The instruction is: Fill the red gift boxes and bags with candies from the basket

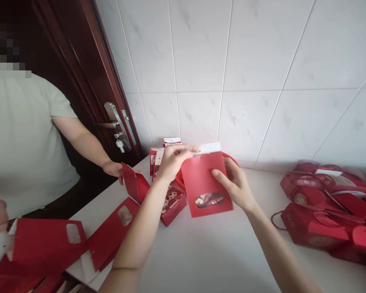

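Note:
A red paper gift box (203, 177) with an oval window low on its front is held up above the white table, a pale flap standing at its top. My left hand (175, 158) pinches that flap at the upper left corner. My right hand (233, 183) grips the box's right side, thumb on the front and fingers behind. Through the window shows something dark and shiny that I cannot make out. Behind the box, a red round-rimmed container (179, 179) is mostly hidden. A patterned red box (173, 203) sits just left of it on the table.
At the left a person in a pale shirt (24, 134) touches an upright red box (136, 183). Flat red boxes (49, 240) lie at the front left. Several red handled boxes (317, 228) crowd the right side. A tiled wall (253, 53) and a door (70, 44) stand behind.

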The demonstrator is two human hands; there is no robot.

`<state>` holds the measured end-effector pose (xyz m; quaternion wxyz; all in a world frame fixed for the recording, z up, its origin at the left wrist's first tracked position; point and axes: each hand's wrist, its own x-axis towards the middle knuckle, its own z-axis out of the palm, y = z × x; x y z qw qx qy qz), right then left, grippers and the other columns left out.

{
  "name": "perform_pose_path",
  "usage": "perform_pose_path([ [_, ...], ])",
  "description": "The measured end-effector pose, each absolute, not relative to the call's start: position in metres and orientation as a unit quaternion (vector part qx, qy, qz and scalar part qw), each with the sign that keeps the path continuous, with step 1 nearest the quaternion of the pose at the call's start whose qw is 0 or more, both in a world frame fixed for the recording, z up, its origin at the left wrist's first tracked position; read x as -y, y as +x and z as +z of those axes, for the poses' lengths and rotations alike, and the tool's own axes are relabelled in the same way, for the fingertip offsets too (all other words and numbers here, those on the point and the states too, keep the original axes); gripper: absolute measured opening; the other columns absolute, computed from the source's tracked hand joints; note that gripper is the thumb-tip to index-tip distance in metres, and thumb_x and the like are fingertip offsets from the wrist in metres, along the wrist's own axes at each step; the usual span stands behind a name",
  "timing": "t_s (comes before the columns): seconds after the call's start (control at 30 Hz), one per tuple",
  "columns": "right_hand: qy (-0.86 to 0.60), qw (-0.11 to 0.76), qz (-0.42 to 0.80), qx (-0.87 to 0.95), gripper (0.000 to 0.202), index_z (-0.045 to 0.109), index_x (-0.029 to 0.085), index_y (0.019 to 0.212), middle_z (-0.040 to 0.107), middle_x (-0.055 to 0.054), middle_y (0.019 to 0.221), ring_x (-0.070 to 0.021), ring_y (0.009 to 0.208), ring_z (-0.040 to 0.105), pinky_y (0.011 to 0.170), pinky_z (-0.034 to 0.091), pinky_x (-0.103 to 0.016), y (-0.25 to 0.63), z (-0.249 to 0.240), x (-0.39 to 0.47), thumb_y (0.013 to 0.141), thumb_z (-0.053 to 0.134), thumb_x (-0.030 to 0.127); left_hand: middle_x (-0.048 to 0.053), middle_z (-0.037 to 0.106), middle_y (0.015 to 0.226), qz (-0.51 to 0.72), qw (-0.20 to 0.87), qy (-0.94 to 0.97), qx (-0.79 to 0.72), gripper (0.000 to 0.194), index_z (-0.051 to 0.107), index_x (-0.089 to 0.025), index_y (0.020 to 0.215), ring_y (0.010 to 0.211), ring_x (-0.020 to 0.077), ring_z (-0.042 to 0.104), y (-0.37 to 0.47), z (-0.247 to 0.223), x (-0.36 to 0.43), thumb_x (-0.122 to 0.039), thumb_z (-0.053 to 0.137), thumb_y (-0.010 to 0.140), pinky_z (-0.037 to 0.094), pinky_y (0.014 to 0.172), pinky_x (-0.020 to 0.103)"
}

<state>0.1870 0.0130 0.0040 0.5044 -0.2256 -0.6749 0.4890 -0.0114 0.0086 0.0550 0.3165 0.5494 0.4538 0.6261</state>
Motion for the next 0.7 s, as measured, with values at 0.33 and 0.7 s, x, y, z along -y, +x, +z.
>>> perform_pose_path([
  [0.33, -0.262, 0.533, 0.549, 0.588, 0.033, 0.061, 0.023, 0.1, 0.073, -0.006, 0.107, -0.0225, 0.09, 0.07, 0.075, 0.057, -0.032, 0.192, -0.012, -0.01, 0.09, 0.067, 0.054, 0.009, 0.079, 0.105, 0.583, 0.353, 0.597, -0.423, 0.035, 0.082, -0.019, 0.089, 0.109, 0.0307, 0.069, 0.001, 0.044, -0.01, -0.05, 0.074, 0.075, 0.053, 0.095, 0.04],
  [0.7, -0.312, 0.616, 0.446, 0.569, 0.03, 0.06, 0.025, 0.094, 0.067, -0.003, 0.095, -0.019, 0.08, 0.061, 0.071, 0.052, -0.032, 0.194, -0.023, -0.008, 0.092, 0.062, 0.054, 0.01, 0.061, 0.144, 0.577, 0.342, 0.627, -0.395, 0.056, 0.065, -0.023, 0.131, 0.135, 0.0329, 0.054, -0.009, 0.029, 0.002, -0.048, 0.075, 0.082, 0.049, 0.107, 0.043],
])
